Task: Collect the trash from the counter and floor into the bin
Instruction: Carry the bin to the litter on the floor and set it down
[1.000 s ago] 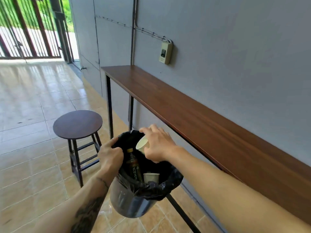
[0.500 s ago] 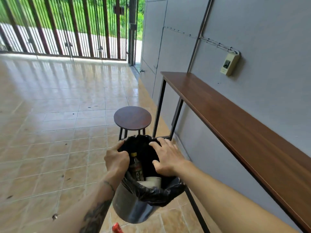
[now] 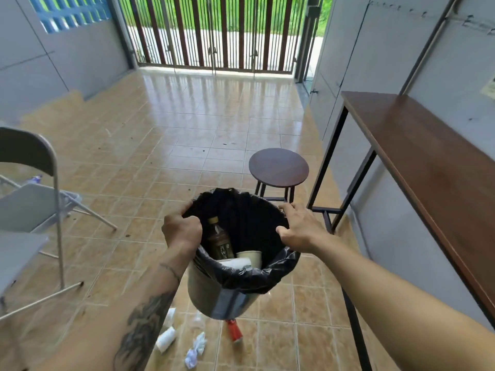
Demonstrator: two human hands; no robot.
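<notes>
I hold a metal bin (image 3: 209,298) lined with a black bag in front of me, off the floor. My left hand (image 3: 182,232) grips its left rim and my right hand (image 3: 301,230) grips its right rim. Inside the bin stand a brown bottle (image 3: 219,241) and a paper cup (image 3: 250,258), with white paper beside them. On the floor below lie a red can (image 3: 234,330), a crumpled white paper (image 3: 197,349), a white cup (image 3: 166,340) and another white piece (image 3: 170,315). The wooden counter (image 3: 428,162) runs along the right wall.
A round wooden stool (image 3: 278,167) stands just beyond the bin, next to the counter's black legs. A grey folding chair (image 3: 34,199) stands at the left, with a plastic bottle (image 3: 34,179) on the floor behind it. A barred gate closes the far end of the tiled floor.
My right hand dropped the paper cup into the bin, then took hold of the right rim. My view swung left from the counter toward the floor, and the floor litter came into sight.
</notes>
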